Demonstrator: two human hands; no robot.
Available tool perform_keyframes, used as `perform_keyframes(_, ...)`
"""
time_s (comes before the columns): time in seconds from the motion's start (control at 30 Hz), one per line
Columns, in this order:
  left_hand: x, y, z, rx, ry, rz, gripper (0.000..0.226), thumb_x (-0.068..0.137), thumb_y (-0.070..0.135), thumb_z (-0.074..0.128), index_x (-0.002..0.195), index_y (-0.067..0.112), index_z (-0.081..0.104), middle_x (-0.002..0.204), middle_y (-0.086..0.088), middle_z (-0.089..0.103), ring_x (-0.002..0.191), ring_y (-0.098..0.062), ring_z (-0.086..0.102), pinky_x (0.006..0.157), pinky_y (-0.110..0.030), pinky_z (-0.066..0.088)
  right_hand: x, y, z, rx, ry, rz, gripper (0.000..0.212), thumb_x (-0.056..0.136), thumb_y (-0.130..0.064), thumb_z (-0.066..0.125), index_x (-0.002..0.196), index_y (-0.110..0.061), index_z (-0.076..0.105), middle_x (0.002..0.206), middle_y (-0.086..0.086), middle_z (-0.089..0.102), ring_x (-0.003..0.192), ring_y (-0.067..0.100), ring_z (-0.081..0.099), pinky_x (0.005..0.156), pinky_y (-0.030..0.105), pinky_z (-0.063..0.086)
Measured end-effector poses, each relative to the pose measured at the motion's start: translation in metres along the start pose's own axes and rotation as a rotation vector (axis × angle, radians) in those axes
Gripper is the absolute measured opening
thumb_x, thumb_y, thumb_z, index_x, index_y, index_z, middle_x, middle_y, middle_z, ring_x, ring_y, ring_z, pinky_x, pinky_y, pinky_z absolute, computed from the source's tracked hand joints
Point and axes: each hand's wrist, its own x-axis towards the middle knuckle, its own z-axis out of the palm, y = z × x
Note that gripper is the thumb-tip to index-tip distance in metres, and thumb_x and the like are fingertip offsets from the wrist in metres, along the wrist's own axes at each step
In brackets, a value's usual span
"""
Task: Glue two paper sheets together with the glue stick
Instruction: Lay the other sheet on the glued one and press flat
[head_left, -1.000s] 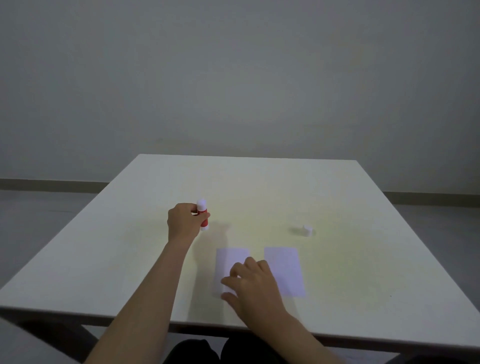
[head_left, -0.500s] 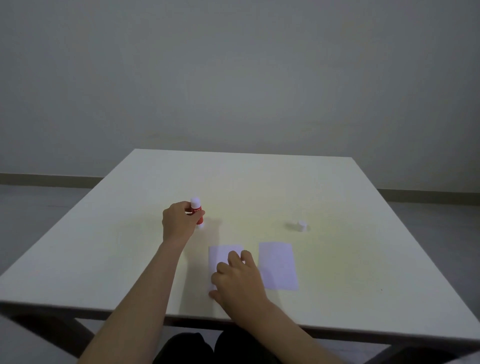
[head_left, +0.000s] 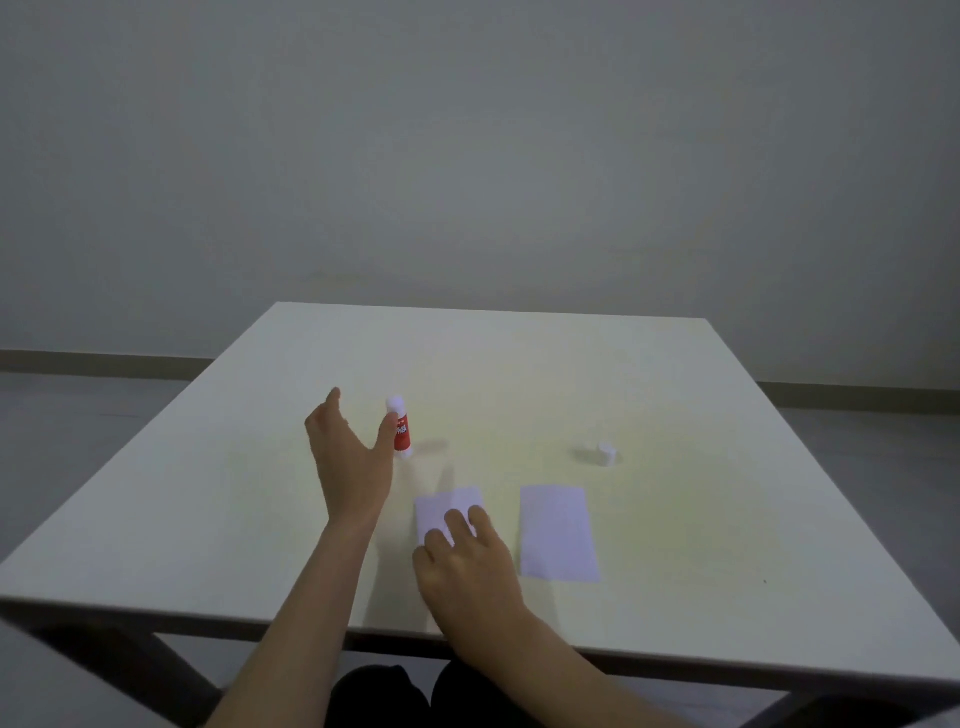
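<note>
A pale table (head_left: 208, 493) fills the lower half of the view, seen from above by a person seated at its near edge. A red glue stick (head_left: 401, 434) with a white top stands upright on the table, left of centre. The left hand (head_left: 349, 462) is just to the left of it, open, with the thumb and fingers spread wide apart. One fingertip lies right beside the stick's red body; whether it touches cannot be told. The hand grips nothing.

Nearer the person, two white paper sheets lie flat side by side with a strip of bare table between them. The left sheet (head_left: 441, 506) is partly covered by the right hand (head_left: 467, 566), which rests palm down on its near part with the fingers loosely spread and pointing away. The right sheet (head_left: 558, 530) lies uncovered and well clear of both hands.

A small white cap (head_left: 605, 453) sits alone on the table, farther away than the right sheet and well to the right of the glue stick. Nothing lies between the glue stick and the sheets. Beyond the table is a plain grey wall (head_left: 467, 156).
</note>
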Motion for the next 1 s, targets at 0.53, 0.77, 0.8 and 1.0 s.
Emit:
perform_keyframes(0.53,-0.08,0.05,0.019,-0.673,-0.696,-0.647,0.009,0.085,0.017,0.068,0.082,0.009,0.072,0.076,0.0,0.078,0.064,-0.013,0.074,0.056,-0.024,0.058,-0.018,0.092,-0.039,1.382,0.465,1.149,0.024,0.086,-0.008,0.064,0.066,-0.02,0.071,0.056,-0.012,0.068,0.052,0.0,0.06,0.056,0.008,0.047)
perform_keyframes(0.77,-0.073,0.057,0.021,-0.573,-0.646,-0.473,0.013,0.082,0.011,0.069,0.07,0.012,0.071,0.064,0.004,0.075,0.058,-0.012,0.072,0.052,-0.021,0.055,-0.027,0.12,-0.048,1.28,0.242,1.007,0.019,0.08,-0.017,0.073,0.062,-0.02,0.072,0.051,-0.006,0.068,0.048,0.007,0.059,0.063,0.017,0.047)
perform_keyframes(0.8,-0.072,0.058,0.021,-0.57,-0.653,-0.469,0.012,0.082,0.011,0.069,0.07,0.012,0.071,0.064,0.004,0.075,0.057,-0.011,0.072,0.05,-0.02,0.055,-0.029,0.123,-0.049,1.286,0.194,0.976,0.017,0.08,-0.011,0.073,0.066,-0.022,0.073,0.051,-0.007,0.069,0.047,0.006,0.059,0.059,0.013,0.048)
perform_keyframes(1.0,-0.071,0.056,0.026,-0.354,-0.712,-0.356,0.009,0.079,0.016,0.073,0.07,0.014,0.071,0.063,0.008,0.074,0.057,-0.006,0.071,0.053,-0.02,0.049,-0.047,0.139,-0.044,1.336,-0.022,0.989,0.007,0.081,0.001,0.068,0.083,-0.004,0.072,0.058,0.001,0.072,0.048,0.009,0.066,0.048,0.011,0.044)
